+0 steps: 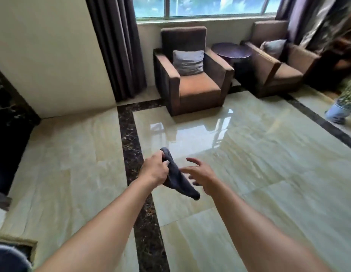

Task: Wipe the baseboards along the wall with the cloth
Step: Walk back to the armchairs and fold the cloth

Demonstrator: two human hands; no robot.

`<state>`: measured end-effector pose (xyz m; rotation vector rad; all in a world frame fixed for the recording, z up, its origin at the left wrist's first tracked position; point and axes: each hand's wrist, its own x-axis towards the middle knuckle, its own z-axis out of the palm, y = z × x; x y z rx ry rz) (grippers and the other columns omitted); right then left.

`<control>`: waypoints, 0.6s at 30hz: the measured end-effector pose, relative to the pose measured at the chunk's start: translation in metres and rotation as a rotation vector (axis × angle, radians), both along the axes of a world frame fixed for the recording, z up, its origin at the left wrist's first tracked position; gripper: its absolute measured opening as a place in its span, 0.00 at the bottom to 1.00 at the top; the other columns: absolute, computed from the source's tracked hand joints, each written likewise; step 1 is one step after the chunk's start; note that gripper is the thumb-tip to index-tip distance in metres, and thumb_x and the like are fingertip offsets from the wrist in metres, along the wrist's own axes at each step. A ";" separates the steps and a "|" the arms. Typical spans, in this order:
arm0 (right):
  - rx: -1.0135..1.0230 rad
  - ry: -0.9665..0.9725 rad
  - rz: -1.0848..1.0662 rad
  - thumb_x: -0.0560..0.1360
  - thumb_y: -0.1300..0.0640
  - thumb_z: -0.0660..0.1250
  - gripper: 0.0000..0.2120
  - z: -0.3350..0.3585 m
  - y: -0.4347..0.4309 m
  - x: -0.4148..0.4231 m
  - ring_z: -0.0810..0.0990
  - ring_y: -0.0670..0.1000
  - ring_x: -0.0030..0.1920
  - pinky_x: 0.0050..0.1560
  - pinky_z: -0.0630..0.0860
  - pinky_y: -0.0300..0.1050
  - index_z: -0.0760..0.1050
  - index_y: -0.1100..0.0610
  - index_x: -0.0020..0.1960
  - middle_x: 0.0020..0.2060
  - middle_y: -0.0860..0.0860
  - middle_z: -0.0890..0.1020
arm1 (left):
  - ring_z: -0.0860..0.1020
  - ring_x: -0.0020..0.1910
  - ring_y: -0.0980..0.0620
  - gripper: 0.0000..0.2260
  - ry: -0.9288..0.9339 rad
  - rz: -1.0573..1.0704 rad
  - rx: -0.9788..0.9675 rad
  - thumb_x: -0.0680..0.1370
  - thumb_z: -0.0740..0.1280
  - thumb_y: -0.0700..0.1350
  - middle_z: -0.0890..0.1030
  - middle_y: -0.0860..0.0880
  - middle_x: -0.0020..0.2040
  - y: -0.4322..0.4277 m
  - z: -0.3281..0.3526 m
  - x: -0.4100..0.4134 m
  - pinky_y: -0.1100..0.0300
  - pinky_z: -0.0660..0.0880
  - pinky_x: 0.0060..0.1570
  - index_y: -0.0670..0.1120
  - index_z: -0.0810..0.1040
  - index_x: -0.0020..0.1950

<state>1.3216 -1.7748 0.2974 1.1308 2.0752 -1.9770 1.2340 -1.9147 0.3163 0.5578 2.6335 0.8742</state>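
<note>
A dark grey cloth (177, 178) hangs bunched in my left hand (155, 169), which is shut on its upper end in front of me above the floor. My right hand (200, 173) hovers just right of the cloth with fingers spread, holding nothing. The cream wall (52, 55) stands at the left; its foot (78, 112) meets the glossy marble floor (249, 154) with no distinct baseboard that I can make out.
Two brown armchairs (192, 75) (276, 61) with grey cushions flank a round dark side table (232, 51) under the window. Dark curtains (117, 46) hang at the wall corner. A dark marble panel (7, 107) is at far left. A potted plant (345, 103) stands at right.
</note>
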 end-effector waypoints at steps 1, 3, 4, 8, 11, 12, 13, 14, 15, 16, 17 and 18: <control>0.010 0.005 -0.018 0.70 0.57 0.76 0.32 -0.005 0.027 0.004 0.78 0.49 0.46 0.38 0.73 0.42 0.71 0.49 0.71 0.58 0.55 0.79 | 0.78 0.54 0.38 0.03 0.040 -0.142 -0.067 0.79 0.63 0.47 0.81 0.41 0.54 0.030 -0.002 -0.008 0.54 0.71 0.47 0.49 0.73 0.50; 0.085 0.044 -0.027 0.70 0.58 0.77 0.33 -0.010 0.069 0.003 0.79 0.52 0.52 0.43 0.76 0.43 0.70 0.44 0.71 0.60 0.55 0.76 | 0.79 0.51 0.41 0.02 0.114 -0.391 -0.196 0.79 0.62 0.46 0.81 0.44 0.53 0.077 -0.002 -0.023 0.52 0.75 0.48 0.50 0.73 0.50; 0.137 0.058 -0.027 0.70 0.59 0.76 0.32 -0.012 0.089 -0.001 0.79 0.54 0.55 0.48 0.78 0.45 0.71 0.44 0.70 0.60 0.55 0.76 | 0.78 0.49 0.43 0.03 0.125 -0.486 -0.230 0.79 0.62 0.45 0.81 0.46 0.51 0.100 -0.003 -0.032 0.53 0.75 0.46 0.51 0.74 0.51; 0.210 0.049 -0.050 0.69 0.61 0.75 0.20 -0.022 0.176 -0.035 0.80 0.54 0.53 0.50 0.79 0.47 0.80 0.52 0.61 0.55 0.54 0.81 | 0.75 0.44 0.47 0.06 0.072 -0.703 -0.223 0.78 0.65 0.44 0.79 0.48 0.48 0.201 -0.012 -0.081 0.58 0.70 0.41 0.55 0.72 0.47; 0.218 -0.001 -0.113 0.71 0.60 0.73 0.10 -0.028 0.254 -0.063 0.80 0.51 0.49 0.48 0.76 0.43 0.82 0.53 0.52 0.48 0.50 0.82 | 0.75 0.45 0.48 0.01 0.051 -0.792 -0.202 0.78 0.67 0.46 0.80 0.48 0.50 0.282 -0.022 -0.131 0.59 0.69 0.42 0.52 0.76 0.48; 0.222 -0.013 -0.126 0.71 0.59 0.73 0.09 -0.030 0.278 -0.071 0.79 0.50 0.49 0.47 0.75 0.42 0.81 0.52 0.50 0.47 0.50 0.81 | 0.75 0.44 0.49 0.01 0.029 -0.809 -0.176 0.78 0.67 0.46 0.79 0.49 0.49 0.308 -0.024 -0.147 0.60 0.69 0.41 0.52 0.77 0.48; 0.217 -0.032 -0.146 0.72 0.59 0.72 0.07 -0.030 0.307 -0.084 0.79 0.49 0.47 0.44 0.74 0.40 0.81 0.52 0.49 0.47 0.50 0.81 | 0.75 0.44 0.49 0.01 0.000 -0.827 -0.154 0.78 0.67 0.47 0.79 0.50 0.49 0.342 -0.025 -0.166 0.60 0.69 0.42 0.52 0.78 0.48; 0.209 -0.058 -0.156 0.73 0.59 0.72 0.05 -0.028 0.332 -0.093 0.78 0.49 0.45 0.40 0.73 0.39 0.80 0.52 0.49 0.46 0.51 0.81 | 0.76 0.45 0.49 0.01 -0.029 -0.837 -0.148 0.78 0.67 0.47 0.79 0.50 0.48 0.369 -0.027 -0.179 0.59 0.69 0.42 0.52 0.78 0.49; 0.203 -0.079 -0.161 0.74 0.60 0.70 0.04 -0.026 0.352 -0.100 0.77 0.48 0.41 0.38 0.72 0.39 0.78 0.54 0.48 0.45 0.52 0.81 | 0.76 0.45 0.49 0.03 -0.042 -0.855 -0.137 0.78 0.67 0.48 0.79 0.51 0.48 0.394 -0.029 -0.189 0.59 0.69 0.42 0.52 0.79 0.50; 0.190 -0.090 -0.174 0.75 0.61 0.69 0.03 -0.023 0.382 -0.112 0.77 0.48 0.39 0.36 0.71 0.39 0.76 0.55 0.47 0.44 0.53 0.80 | 0.76 0.45 0.50 0.05 -0.054 -0.877 -0.131 0.78 0.67 0.48 0.79 0.51 0.48 0.428 -0.028 -0.204 0.60 0.69 0.42 0.51 0.80 0.52; 0.174 -0.100 -0.198 0.76 0.61 0.68 0.04 -0.021 0.404 -0.121 0.77 0.49 0.38 0.37 0.71 0.41 0.74 0.55 0.48 0.44 0.54 0.80 | 0.76 0.46 0.50 0.06 -0.064 -0.901 -0.129 0.79 0.66 0.47 0.79 0.50 0.48 0.456 -0.028 -0.216 0.60 0.69 0.41 0.50 0.80 0.53; 0.156 -0.085 -0.229 0.75 0.61 0.68 0.06 -0.017 0.433 -0.132 0.77 0.50 0.40 0.38 0.72 0.43 0.72 0.54 0.50 0.44 0.54 0.79 | 0.76 0.45 0.50 0.06 -0.086 -0.926 -0.117 0.79 0.65 0.47 0.79 0.50 0.48 0.492 -0.027 -0.229 0.61 0.69 0.39 0.49 0.80 0.53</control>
